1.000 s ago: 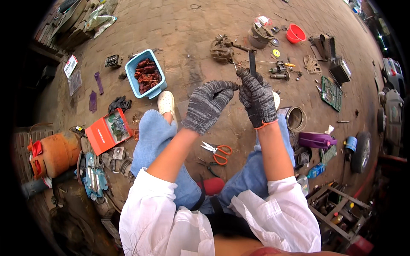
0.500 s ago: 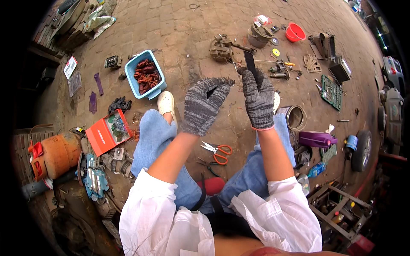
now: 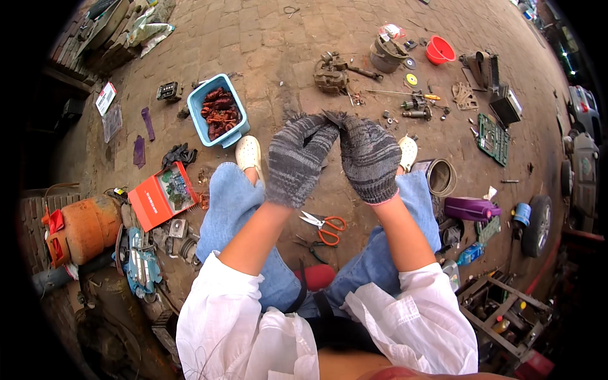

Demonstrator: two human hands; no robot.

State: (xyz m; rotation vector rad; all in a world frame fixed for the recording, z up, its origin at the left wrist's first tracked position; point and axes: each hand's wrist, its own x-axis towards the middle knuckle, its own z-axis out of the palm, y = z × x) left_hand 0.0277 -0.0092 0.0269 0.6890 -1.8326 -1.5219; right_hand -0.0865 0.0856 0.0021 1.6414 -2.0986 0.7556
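Note:
Both my hands wear grey-and-black knit gloves and meet above the brick floor, between my knees and beyond them. My left hand (image 3: 297,158) is closed, its fingertips pinched together; what they hold, if anything, is hidden. The fingers of my right hand (image 3: 369,158) are bent over and closed around a dark flat strip (image 3: 334,117). Only a small part of this strip shows, where the fingertips of both hands touch. Below my hands, scissors with orange handles (image 3: 330,228) lie on the floor beside dark-handled pliers (image 3: 310,246).
A blue tub (image 3: 197,117) of reddish-brown coils stands at the left, above an open orange box (image 3: 156,201). Far right are a grey bucket (image 3: 386,56), a red bowl (image 3: 439,50) and a green socket set (image 3: 493,139). An orange gas cylinder (image 3: 85,225) lies at left.
My hands have come together. The right hand has turned inward and down, so the dark strip that stood upright from its fingers now mostly disappears between the gloves.

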